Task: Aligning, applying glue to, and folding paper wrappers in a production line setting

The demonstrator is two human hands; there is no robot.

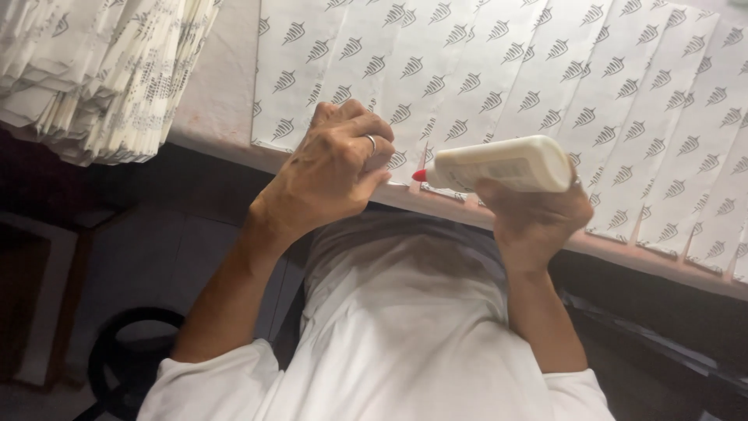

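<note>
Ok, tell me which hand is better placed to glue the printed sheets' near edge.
Probably right: the right hand grips the white glue bottle, red nozzle near that edge; the left hand holds no bottle.

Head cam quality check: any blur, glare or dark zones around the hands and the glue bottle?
Head view: the white plastic glue bottle with a red tip is softly blurred and bright, its label washed out; the left hand is sharper, ring readable; the right hand is shaded under the bottle; the white printed paper sheets are evenly lit; the floor area at lower left is deep in shadow.
</note>
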